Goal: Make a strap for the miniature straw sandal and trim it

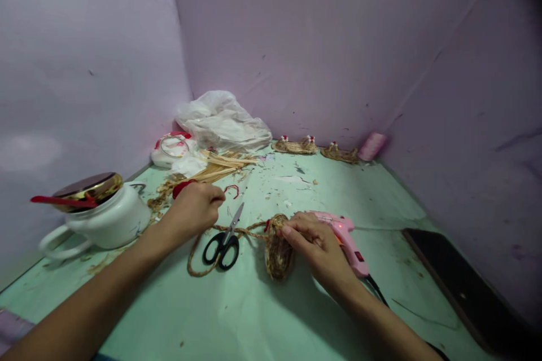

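Observation:
My right hand (318, 243) is closed on a small coiled straw-rope piece (278, 254) standing on edge on the green table (262, 316). A braided rope tail (199, 262) trails left from it in a loop. Black-handled scissors (224, 242) lie on that rope. My left hand (195, 207) is curled shut beside the scissors, pinching something small I cannot make out. A pink glue gun (345, 237) lies just behind my right hand, with a red light lit.
A white pot with a gold lid and a red spoon (99, 211) stands at the left. Straw strips (220, 164), a plastic bag (222, 121) and a round container (171, 149) fill the back corner. Small woven straw pieces (315, 148) and a pink spool (372, 145) line the wall. A dark flat object (457, 285) lies right.

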### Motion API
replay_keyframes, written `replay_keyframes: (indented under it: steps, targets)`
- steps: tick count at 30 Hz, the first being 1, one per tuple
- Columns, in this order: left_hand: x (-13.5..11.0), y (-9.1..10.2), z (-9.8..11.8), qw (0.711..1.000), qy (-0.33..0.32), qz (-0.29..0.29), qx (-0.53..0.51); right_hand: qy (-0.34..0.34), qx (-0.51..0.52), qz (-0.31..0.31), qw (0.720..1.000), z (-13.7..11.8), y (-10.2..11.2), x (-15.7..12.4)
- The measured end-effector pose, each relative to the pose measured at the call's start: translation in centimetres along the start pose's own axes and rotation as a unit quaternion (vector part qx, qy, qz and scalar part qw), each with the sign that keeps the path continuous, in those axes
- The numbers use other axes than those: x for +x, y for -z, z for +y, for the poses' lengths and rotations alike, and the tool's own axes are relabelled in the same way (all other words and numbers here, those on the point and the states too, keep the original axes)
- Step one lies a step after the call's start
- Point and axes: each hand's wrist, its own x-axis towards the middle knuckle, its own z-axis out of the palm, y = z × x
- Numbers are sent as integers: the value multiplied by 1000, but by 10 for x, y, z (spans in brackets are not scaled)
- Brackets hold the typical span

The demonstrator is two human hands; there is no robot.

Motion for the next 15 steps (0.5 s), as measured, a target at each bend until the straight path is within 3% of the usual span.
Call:
replay_keyframes:
  steps: [3,7,11,15]
  targets:
    - [36,-11,-12,999,-44,-14,-19,-1,6,-2,1000,0,-1,1]
    - [64,-32,-19,999,-20,-9,-33,-6,1,2,1000,-1,-2,5]
    - [67,-39,-23,998,17,6,-64,-13,0,4,1000,-6,-4,7]
    - [57,-29,-19,993,31,20,-108,-12,26,5,1000,-11,-5,7]
